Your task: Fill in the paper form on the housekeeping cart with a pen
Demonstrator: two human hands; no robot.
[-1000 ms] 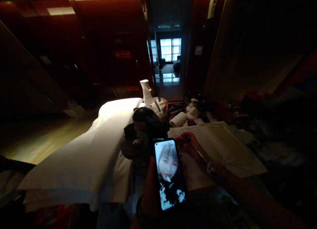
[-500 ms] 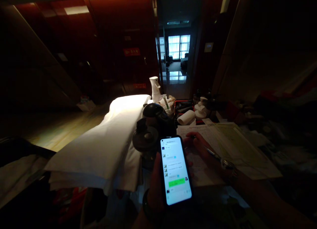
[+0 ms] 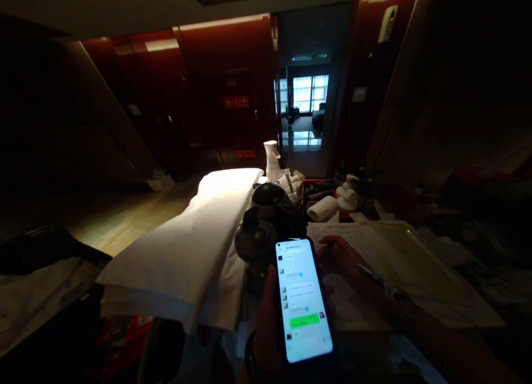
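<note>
- The left hand [image 3: 266, 323] grips a phone [image 3: 305, 301] upright at the near edge of the cart top, fingers wrapped behind the case and the thumb along its left side; the lit screen shows a chat thread with a green bubble.
- The right hand [image 3: 347, 259] rests on the paper form [image 3: 374, 251] just right of the phone. A pen [image 3: 369, 273] lies along this hand, but the light is too dim to tell whether the fingers pinch it or merely lie curled over it.
- The form spreads across the right half of the cart top, with a greenish sheet [image 3: 411, 256] over its far right part.
- By my reading, the step in hand is checking the phone messages against the form, with writing paused: the pen tip is not clearly on the paper.
- The next move would call for steadying the phone so the text stays readable while the right hand brings the pen tip down onto the correct line, a fiddly job in such dim light.
- Just beyond the phone stands a dark kettle [image 3: 272, 204] with a round lid [image 3: 254, 242] beside it.
- A stack of folded white linen [image 3: 187, 251] fills the left side of the cart top.
- At the far edge stand a white spray bottle [image 3: 271, 159] and a paper roll [image 3: 326, 208].
</note>
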